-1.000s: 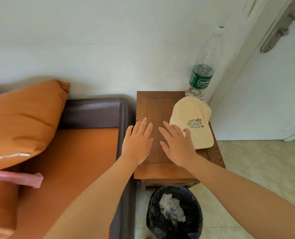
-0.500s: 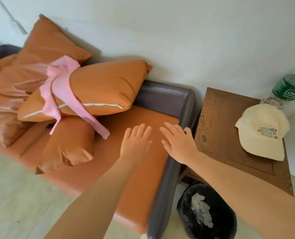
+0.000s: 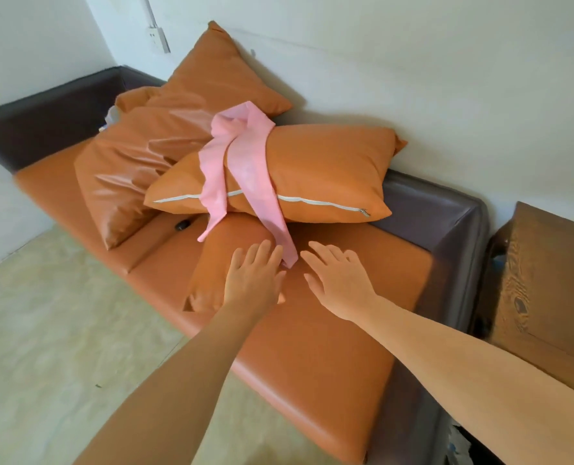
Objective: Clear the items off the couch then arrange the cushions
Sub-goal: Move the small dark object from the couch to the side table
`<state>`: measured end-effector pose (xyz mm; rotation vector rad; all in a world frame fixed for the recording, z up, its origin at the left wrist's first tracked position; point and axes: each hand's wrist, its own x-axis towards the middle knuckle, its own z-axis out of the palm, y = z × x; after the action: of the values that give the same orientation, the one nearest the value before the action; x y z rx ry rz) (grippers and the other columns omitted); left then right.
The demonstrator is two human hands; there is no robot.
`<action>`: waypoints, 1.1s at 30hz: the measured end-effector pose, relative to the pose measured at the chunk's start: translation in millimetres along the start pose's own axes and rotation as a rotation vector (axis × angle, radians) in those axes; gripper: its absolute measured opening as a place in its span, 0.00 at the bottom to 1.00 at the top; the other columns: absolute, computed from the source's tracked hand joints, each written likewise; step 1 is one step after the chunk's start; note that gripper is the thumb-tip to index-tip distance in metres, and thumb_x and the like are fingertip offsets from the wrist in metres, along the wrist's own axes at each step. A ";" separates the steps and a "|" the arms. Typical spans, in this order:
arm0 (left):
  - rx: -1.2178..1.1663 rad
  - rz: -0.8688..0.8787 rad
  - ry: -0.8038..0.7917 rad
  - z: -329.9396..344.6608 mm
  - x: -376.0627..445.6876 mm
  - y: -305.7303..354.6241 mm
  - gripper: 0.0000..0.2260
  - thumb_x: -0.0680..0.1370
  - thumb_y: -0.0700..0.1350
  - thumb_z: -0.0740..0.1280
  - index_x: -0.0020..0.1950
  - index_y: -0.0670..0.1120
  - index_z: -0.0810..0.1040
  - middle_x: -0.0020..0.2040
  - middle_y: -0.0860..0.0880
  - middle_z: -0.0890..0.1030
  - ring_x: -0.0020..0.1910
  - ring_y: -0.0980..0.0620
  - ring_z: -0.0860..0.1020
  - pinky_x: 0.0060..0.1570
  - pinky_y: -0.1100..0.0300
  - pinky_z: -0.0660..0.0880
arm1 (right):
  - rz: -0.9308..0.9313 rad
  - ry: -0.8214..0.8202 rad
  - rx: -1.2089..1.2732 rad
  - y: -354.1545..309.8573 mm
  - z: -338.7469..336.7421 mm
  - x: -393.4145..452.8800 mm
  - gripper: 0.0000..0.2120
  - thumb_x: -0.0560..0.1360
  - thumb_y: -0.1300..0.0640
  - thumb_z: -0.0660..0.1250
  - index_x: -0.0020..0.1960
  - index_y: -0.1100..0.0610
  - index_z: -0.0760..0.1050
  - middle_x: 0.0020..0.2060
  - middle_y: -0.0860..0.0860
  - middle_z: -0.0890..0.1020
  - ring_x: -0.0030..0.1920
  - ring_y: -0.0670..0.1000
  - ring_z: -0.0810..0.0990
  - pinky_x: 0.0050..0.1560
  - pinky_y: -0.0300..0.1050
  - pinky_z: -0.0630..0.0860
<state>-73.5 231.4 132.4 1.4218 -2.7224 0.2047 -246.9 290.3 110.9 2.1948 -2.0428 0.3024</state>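
Orange leather seat: the couch (image 3: 312, 347) seat lies nearest, under both forearms; every place below is given relative to the zippered cushion (image 3: 312, 176) at its middle.
Left hand (image 3: 253, 280): in front of the zippered cushion, fingers straight and slightly spread, holding nothing; it hovers over the small cushion's near end, and I cannot tell whether it touches.
Right hand (image 3: 341, 280): also in front of the zippered cushion, beside the left hand, fingers straight and apart, holding nothing, over bare seat.
Small cushion (image 3: 225, 263): tucked partly under the zippered cushion's front edge, its long axis running toward the viewer.
Pink cloth (image 3: 242, 156): draped over the zippered cushion's left half, a strip whose long axis runs from the bunched top at the back down across the zipper toward the hands; its free tail (image 3: 287, 253) points at the gap between the two hands.
Deciding relation: the tail lies just ahead of the fingertips, apparently just beside the left hand's fingers and a little further from the right, so the left hand looks the nearer for a pull toward the viewer.
Dark object (image 3: 182, 224): small, on the seat beneath the zippered cushion's left front corner; too small to identify.
Crumpled cushion (image 3: 124, 176): left of the zippered cushion, slumped.
Back cushion (image 3: 218, 78): behind it, propped against the wall.
Wooden side table (image 3: 547, 280): right of it, beyond the couch's dark armrest.
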 end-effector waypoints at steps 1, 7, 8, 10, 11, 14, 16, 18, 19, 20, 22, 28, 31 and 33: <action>0.002 -0.004 0.007 2.1 -1.9 -20.7 0.21 0.83 0.54 0.53 0.75 0.51 0.58 0.74 0.50 0.62 0.71 0.50 0.63 0.69 0.52 0.57 | -0.004 -0.003 0.007 -15.6 4.6 12.9 0.17 0.78 0.50 0.60 0.64 0.54 0.74 0.63 0.54 0.77 0.57 0.57 0.78 0.46 0.53 0.76; 0.033 -0.053 -0.013 13.7 -12.1 -143.1 0.22 0.83 0.55 0.52 0.76 0.50 0.56 0.74 0.50 0.61 0.71 0.50 0.62 0.69 0.51 0.56 | -0.030 -0.045 0.082 -109.9 33.2 81.4 0.18 0.79 0.49 0.62 0.66 0.53 0.72 0.66 0.54 0.76 0.61 0.56 0.77 0.51 0.53 0.78; 0.041 -0.067 -0.015 16.5 -12.5 -160.5 0.22 0.83 0.55 0.53 0.75 0.50 0.59 0.74 0.50 0.63 0.70 0.49 0.64 0.69 0.51 0.57 | -0.046 -0.059 0.098 -123.1 37.9 91.6 0.18 0.79 0.48 0.62 0.67 0.53 0.72 0.67 0.54 0.75 0.62 0.56 0.76 0.52 0.54 0.78; 0.033 -0.108 0.002 20.5 -10.6 -191.3 0.21 0.81 0.54 0.60 0.71 0.49 0.66 0.70 0.48 0.69 0.66 0.48 0.70 0.65 0.50 0.61 | -0.097 -0.075 0.100 -145.4 46.9 114.6 0.18 0.80 0.48 0.60 0.68 0.52 0.71 0.68 0.53 0.73 0.64 0.56 0.75 0.55 0.54 0.77; 0.020 -0.132 0.017 24.5 -9.2 -205.1 0.20 0.79 0.54 0.64 0.69 0.48 0.70 0.68 0.47 0.72 0.63 0.48 0.73 0.62 0.50 0.64 | -0.121 -0.076 0.100 -155.3 50.7 127.8 0.18 0.80 0.48 0.60 0.67 0.53 0.71 0.68 0.53 0.73 0.64 0.56 0.74 0.56 0.54 0.76; 0.029 -0.154 0.008 39.5 -2.4 -241.1 0.21 0.77 0.54 0.66 0.68 0.47 0.71 0.65 0.47 0.74 0.60 0.47 0.74 0.60 0.49 0.68 | -0.150 -0.052 0.129 -178.0 63.4 166.5 0.17 0.78 0.51 0.63 0.66 0.54 0.72 0.65 0.54 0.76 0.61 0.56 0.76 0.53 0.52 0.75; 0.023 -0.172 0.014 49.6 6.1 -265.5 0.21 0.75 0.53 0.69 0.65 0.46 0.73 0.62 0.46 0.76 0.58 0.46 0.76 0.57 0.48 0.70 | -0.172 -0.046 0.149 -192.0 78.0 194.8 0.17 0.77 0.52 0.65 0.65 0.54 0.73 0.64 0.54 0.76 0.59 0.55 0.78 0.50 0.50 0.76; 0.020 -0.192 -0.002 57.2 17.1 -288.0 0.22 0.72 0.53 0.73 0.62 0.45 0.75 0.59 0.46 0.78 0.53 0.46 0.78 0.53 0.48 0.72 | -0.181 -0.040 0.189 -202.2 93.1 223.1 0.18 0.76 0.53 0.67 0.64 0.55 0.75 0.64 0.55 0.77 0.58 0.56 0.79 0.49 0.51 0.78; 0.022 -0.201 -0.009 61.3 23.2 -299.2 0.22 0.71 0.53 0.74 0.61 0.45 0.76 0.58 0.46 0.78 0.52 0.46 0.78 0.53 0.48 0.73 | -0.191 -0.047 0.203 -206.2 101.3 237.1 0.18 0.75 0.54 0.67 0.64 0.56 0.75 0.63 0.55 0.77 0.57 0.57 0.79 0.47 0.52 0.79; 0.029 -0.204 -0.006 64.7 30.5 -310.4 0.22 0.71 0.52 0.74 0.61 0.45 0.76 0.58 0.46 0.78 0.52 0.46 0.78 0.53 0.49 0.73 | -0.201 -0.063 0.206 -210.2 108.6 250.9 0.17 0.75 0.54 0.66 0.64 0.56 0.75 0.63 0.56 0.77 0.56 0.57 0.79 0.46 0.54 0.79; 0.034 -0.210 -0.014 72.9 44.0 -330.8 0.22 0.71 0.53 0.73 0.61 0.45 0.76 0.59 0.46 0.78 0.53 0.46 0.77 0.54 0.49 0.73 | -0.217 -0.084 0.187 -217.3 123.8 276.7 0.17 0.76 0.53 0.64 0.63 0.56 0.74 0.63 0.56 0.77 0.56 0.58 0.79 0.46 0.54 0.78; -0.024 -0.211 -0.099 115.0 72.3 -382.0 0.21 0.76 0.54 0.67 0.65 0.47 0.73 0.63 0.47 0.75 0.58 0.47 0.76 0.59 0.51 0.71 | -0.250 -0.149 0.184 -243.1 176.5 329.3 0.18 0.74 0.54 0.68 0.63 0.57 0.74 0.62 0.57 0.78 0.54 0.59 0.79 0.42 0.54 0.78; -0.063 -0.196 -0.144 147.5 87.8 -408.7 0.21 0.75 0.54 0.69 0.65 0.47 0.74 0.62 0.46 0.76 0.57 0.47 0.76 0.57 0.51 0.72 | -0.221 -0.219 0.157 -254.0 207.5 347.6 0.19 0.75 0.53 0.67 0.65 0.56 0.73 0.64 0.56 0.77 0.57 0.57 0.78 0.45 0.52 0.78; -0.085 -0.173 -0.201 170.5 99.0 -424.7 0.21 0.79 0.54 0.63 0.70 0.47 0.69 0.68 0.46 0.72 0.62 0.47 0.73 0.63 0.51 0.68 | -0.187 -0.259 0.165 -260.0 229.9 361.2 0.20 0.77 0.53 0.64 0.68 0.56 0.70 0.66 0.56 0.74 0.61 0.57 0.76 0.49 0.53 0.77</action>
<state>219.3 -113.9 12.9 1.7276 -2.6988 -0.0660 49.1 -92.9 -17.6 2.6275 -1.9729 0.1806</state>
